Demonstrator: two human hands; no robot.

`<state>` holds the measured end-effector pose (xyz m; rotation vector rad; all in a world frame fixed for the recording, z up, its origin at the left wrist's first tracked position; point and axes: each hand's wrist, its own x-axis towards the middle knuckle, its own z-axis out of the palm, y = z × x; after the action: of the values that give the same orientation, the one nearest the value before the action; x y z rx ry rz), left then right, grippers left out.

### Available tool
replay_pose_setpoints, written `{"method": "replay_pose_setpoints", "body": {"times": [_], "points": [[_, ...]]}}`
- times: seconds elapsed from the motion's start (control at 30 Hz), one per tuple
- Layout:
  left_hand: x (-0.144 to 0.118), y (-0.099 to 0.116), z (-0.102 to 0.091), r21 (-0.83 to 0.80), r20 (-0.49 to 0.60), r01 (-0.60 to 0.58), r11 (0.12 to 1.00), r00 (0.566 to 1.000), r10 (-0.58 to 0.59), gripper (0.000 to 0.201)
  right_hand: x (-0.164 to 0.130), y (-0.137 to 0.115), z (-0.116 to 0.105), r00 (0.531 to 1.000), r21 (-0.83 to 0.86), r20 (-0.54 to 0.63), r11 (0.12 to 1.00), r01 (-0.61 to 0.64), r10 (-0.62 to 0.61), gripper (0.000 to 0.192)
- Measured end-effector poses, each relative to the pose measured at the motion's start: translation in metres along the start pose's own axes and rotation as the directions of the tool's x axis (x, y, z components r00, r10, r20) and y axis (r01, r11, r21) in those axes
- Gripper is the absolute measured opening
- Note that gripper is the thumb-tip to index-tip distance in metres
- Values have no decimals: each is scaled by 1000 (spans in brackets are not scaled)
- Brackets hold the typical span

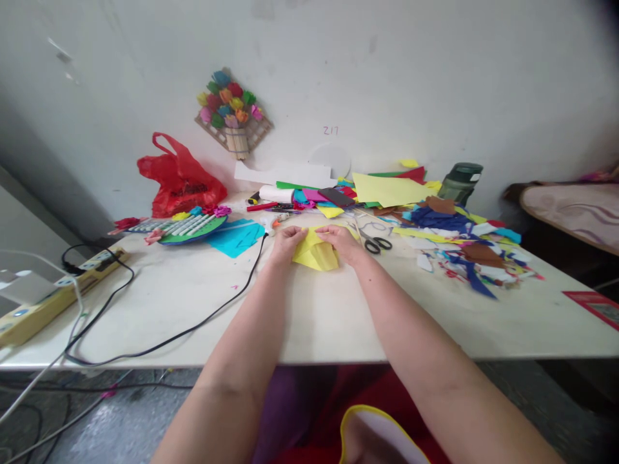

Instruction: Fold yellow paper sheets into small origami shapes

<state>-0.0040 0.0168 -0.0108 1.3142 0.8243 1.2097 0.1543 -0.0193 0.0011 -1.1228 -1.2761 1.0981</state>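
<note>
Pinches yellow paper [315,255] in the left grip [289,243] and right grip [341,240], over a white desk [329,322]. Has scissors [378,243] just right of the right grip, paper scraps [483,255] farther right; cyan paper [236,240] and a power strip [41,305] left. Faces, beyond the grip, a pale wall [411,77] bearing a craft-flower bouquet [229,106].

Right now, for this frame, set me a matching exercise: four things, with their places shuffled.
1. thin yellow paper sheet
2. crumpled red plastic bag
3. black loop-handled scissors
4. cylindrical dark green bottle

A. just beside the right hand
B. behind multicoloured scraps
C. white table, left rear
D. held by left hand and right hand

Pairs: 1-D; 2-C; 3-A; 4-B
</note>
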Motion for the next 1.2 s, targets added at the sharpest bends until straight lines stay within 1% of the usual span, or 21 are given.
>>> {"method": "replay_pose_setpoints", "body": {"times": [0.13,0.23,0.3,0.4,0.53,0.73,0.83,1.03,1.2], "points": [[-1,0,0,78,53,-32,996,998,28,33,2,3,0,1000,-88,3,996,-11,11,22],[-3,2,2,114,59,-24,993,998,17,33,1,2,1,998,-163,-48,986,-38,31,19],[-4,3,3,110,51,-1,994,999,-4,33,0,1,1,996,-192,-78,980,-50,36,17],[-5,4,5,82,61,37,996,997,-42,34,0,0,2,996,-228,-85,973,-20,1,17],[-5,2,6,59,76,73,996,994,-78,36,0,-1,2,997,-275,-63,961,21,-40,18],[-4,1,7,22,68,63,998,996,-65,36,-2,-2,3,994,-373,-37,924,79,-100,19],[-4,0,5,24,72,58,998,996,-60,34,-3,-4,3,994,-375,-42,924,78,-101,19],[1,-4,-1,85,105,-24,996,994,15,31,-3,-4,2,996,-319,-50,946,56,-75,19],[3,-5,-2,109,59,-57,992,997,51,32,-2,-2,2,998,-273,-21,961,53,-61,21]]}}
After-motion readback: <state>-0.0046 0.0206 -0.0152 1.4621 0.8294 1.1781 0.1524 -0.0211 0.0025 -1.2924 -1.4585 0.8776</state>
